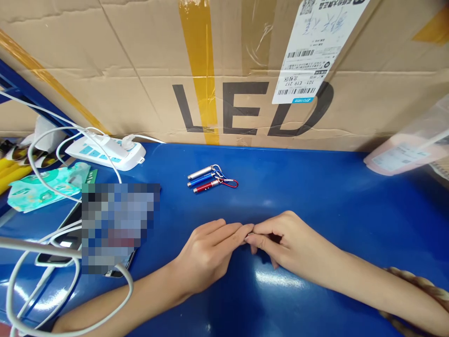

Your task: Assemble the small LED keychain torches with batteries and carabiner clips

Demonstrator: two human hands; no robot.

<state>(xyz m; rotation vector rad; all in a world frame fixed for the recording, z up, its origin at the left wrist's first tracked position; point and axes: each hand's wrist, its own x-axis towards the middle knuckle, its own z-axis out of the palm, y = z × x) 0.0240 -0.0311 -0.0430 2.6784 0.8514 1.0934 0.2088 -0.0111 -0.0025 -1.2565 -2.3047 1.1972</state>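
Observation:
My left hand and my right hand meet at the fingertips above the blue table. The fingers of both are pinched together around something tiny and dark that I cannot make out. Beyond them lie three small metal penlights side by side: a silver one, a blue one and a red one. Clips are attached at their right ends, a red carabiner among them. Neither hand touches the penlights.
A large cardboard box marked LED stands along the back. To the left are a white power strip, white cables, a green tissue pack and a phone beside a blurred-out patch. A pinkish bottle is at the right.

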